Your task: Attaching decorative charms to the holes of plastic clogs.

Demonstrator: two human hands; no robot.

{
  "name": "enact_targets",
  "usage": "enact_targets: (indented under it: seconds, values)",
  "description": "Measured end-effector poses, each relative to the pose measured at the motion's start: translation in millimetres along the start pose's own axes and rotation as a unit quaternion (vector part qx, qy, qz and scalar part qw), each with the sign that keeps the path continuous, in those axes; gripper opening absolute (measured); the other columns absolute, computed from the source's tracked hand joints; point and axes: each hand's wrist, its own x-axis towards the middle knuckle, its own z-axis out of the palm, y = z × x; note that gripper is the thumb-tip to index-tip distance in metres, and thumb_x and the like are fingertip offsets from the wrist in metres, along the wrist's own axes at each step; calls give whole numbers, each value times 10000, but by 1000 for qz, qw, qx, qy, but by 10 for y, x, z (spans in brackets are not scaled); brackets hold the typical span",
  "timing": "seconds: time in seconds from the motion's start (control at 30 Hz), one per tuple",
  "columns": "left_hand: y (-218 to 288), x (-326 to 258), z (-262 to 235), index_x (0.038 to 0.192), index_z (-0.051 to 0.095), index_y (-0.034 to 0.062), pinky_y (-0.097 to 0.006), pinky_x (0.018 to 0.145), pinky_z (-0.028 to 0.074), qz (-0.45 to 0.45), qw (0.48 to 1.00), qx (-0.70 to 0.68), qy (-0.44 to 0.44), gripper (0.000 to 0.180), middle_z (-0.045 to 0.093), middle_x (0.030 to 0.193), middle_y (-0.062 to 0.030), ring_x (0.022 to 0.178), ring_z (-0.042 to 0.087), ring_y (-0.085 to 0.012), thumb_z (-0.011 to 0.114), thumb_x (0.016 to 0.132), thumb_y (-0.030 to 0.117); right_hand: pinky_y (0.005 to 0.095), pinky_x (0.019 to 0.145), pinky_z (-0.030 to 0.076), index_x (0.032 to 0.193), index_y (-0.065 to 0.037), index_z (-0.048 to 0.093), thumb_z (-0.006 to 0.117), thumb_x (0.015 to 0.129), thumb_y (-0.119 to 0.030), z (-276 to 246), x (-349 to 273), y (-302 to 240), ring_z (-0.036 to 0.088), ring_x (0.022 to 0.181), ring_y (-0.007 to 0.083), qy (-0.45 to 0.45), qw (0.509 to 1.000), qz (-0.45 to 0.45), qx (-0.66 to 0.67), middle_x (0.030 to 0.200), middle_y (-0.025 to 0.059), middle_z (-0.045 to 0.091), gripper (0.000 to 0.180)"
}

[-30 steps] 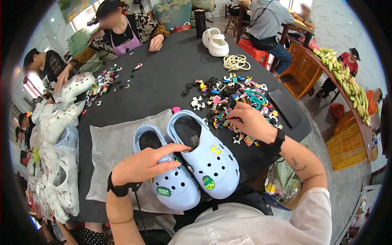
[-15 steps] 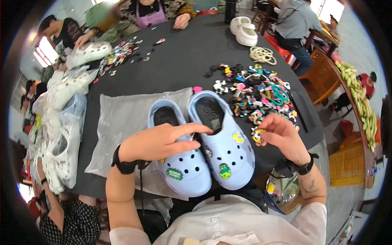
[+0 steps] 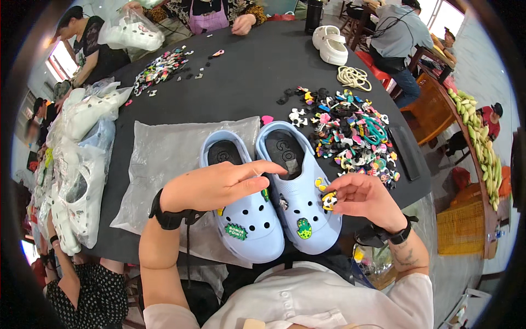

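Two light-blue clogs (image 3: 253, 233) lie side by side before me, toes toward me, with several charms on their uppers. My left hand (image 3: 222, 183) reaches across the left clog. Its index finger dips into the opening of the right clog (image 3: 320, 238), and the thumb lies along that clog's inner side, gripping the rim. Between thumb and fingers, my right hand (image 3: 361, 200) pinches a small yellow, black and white shoe charm (image 3: 329, 201), just beside the right clog's upper. A green charm (image 3: 304, 228) and a yellow charm (image 3: 320, 183) sit on that clog.
A big pile of mixed charms (image 3: 350, 129) lies beyond my right hand, near a dark flat tray (image 3: 404, 153). A clear plastic bag (image 3: 164, 159) lies under the clogs. Bagged white clogs (image 3: 82, 192) line the left edge. People sit across the table.
My right hand has moved from the pile's edge leftward and down to the right clog, bringing the charm along. Across the table, a bagged white clog has been lifted.
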Motion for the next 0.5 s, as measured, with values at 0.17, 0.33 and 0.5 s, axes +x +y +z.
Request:
enact_targets:
  seconds: [0.17, 0.33, 0.5]
  values:
    - [-74, 9, 21, 1408, 473, 156, -337, 562, 408, 22, 1000, 14, 5, 399, 475, 617, -76, 547, 515, -179, 413, 1048, 320, 239, 810, 510, 1139, 1, 619, 701, 855, 48, -97, 6, 74, 631, 901, 85, -12, 1000, -5, 6, 964, 21, 660, 300]
    - [-7, 11, 4, 1410, 475, 157, -332, 561, 404, 7, 1000, 19, -1, 399, 475, 617, -72, 548, 507, -171, 417, 1047, 313, 240, 830, 505, 1158, 0, 665, 671, 886, 36, -84, -35, 91, 630, 921, 87, -11, 999, -26, -24, 1011, 39, 675, 274]
    - [-2, 9, 12, 1402, 484, 158, -331, 580, 405, -1, 1000, 7, 5, 395, 488, 637, -84, 569, 498, -170, 420, 1044, 312, 239, 820, 506, 1220, -30, 669, 663, 894, 37, -8, -41, 155, 630, 926, 85, 1, 994, -79, -75, 1043, 50, 684, 333]
